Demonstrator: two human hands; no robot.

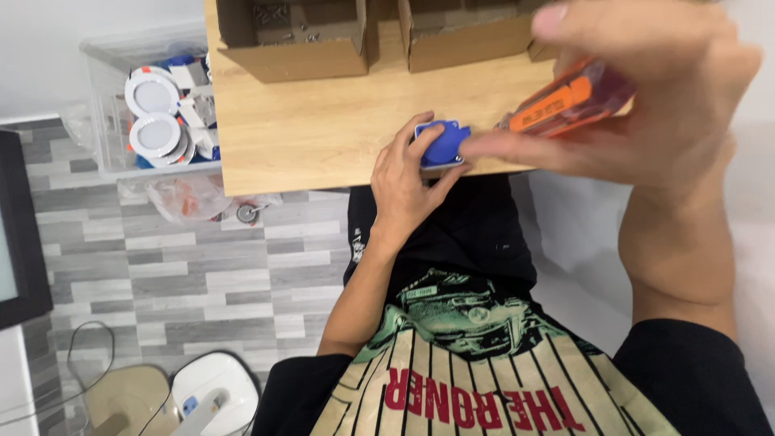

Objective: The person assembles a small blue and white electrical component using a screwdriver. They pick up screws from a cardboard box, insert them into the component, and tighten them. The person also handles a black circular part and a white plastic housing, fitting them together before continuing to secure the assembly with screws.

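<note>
A small blue socket part [443, 144] is pinned at the near edge of a wooden table [323, 121] by the left hand [408, 182], its fingers curled around it. An orange-handled screwdriver [565, 101] is gripped in the closed right hand [646, 105], angled toward the part. A screw appears to be being worked; steady pressure and alignment seem needed next. 2 cardboard boxes [295, 36] sit behind.
</note>
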